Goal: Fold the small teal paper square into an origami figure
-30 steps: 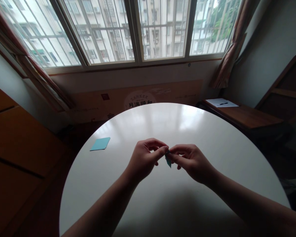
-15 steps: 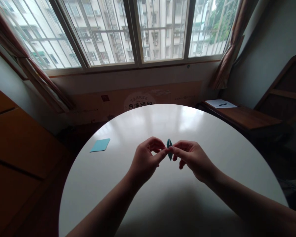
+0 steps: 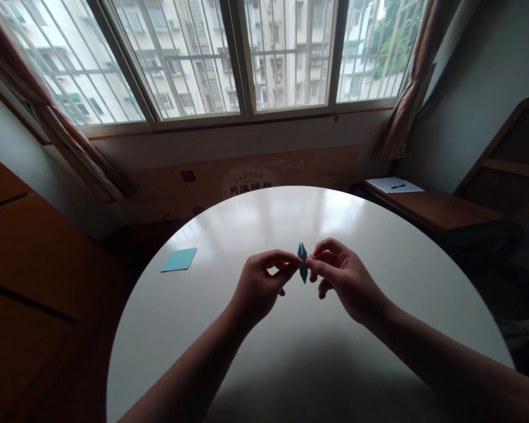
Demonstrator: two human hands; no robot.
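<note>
A small folded teal paper piece (image 3: 302, 261) is held upright above the round white table (image 3: 379, 329), pinched from both sides. My left hand (image 3: 260, 288) grips its left edge between thumb and forefinger. My right hand (image 3: 339, 279) pinches its right edge, the other fingers curled. Two pointed tips of the paper stick up between my fingertips. A flat light-blue paper sheet (image 3: 179, 259) lies on the table far to the left of my hands.
A low wooden side table (image 3: 441, 208) at the right carries a white sheet with a pen (image 3: 397, 185). A cardboard panel with print (image 3: 247, 176) leans under the barred window. Wooden furniture stands at the left and far right.
The folded paper has been turned from hanging below my fingertips to standing up between them, and both hands have risen slightly above the table.
</note>
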